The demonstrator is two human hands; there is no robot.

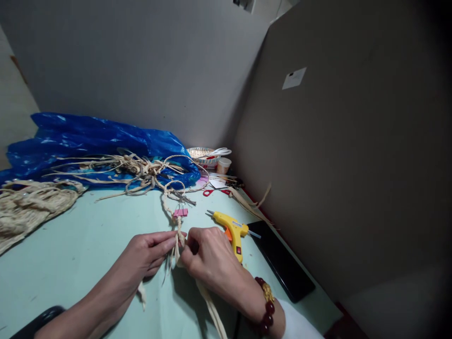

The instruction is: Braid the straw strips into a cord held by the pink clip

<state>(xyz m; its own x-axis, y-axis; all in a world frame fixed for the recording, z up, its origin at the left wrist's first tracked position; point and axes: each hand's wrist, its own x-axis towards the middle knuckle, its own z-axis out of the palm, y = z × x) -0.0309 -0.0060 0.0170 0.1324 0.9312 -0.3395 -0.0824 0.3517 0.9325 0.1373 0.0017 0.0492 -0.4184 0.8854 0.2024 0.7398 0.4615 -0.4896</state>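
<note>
My left hand [150, 252] and my right hand [208, 259] meet near the table's front, both pinched on pale straw strips [179, 245] of a braided cord. The braid [168, 195] runs away from my hands to a tangle of straw, with a pink binder clip [180, 212] clamped on it just beyond my fingers. Loose strip ends [213, 310] trail toward me under my right wrist, which wears a dark red bead bracelet [265, 306].
A yellow glue gun [233, 228] lies right of my hands, beside a black phone [282, 263]. A blue plastic bag [99, 141] and straw bundles [28, 205] lie at the back left. Red-handled scissors [212, 192], a small basket [203, 155] and a cup [223, 165] sit by the grey partition [335, 165].
</note>
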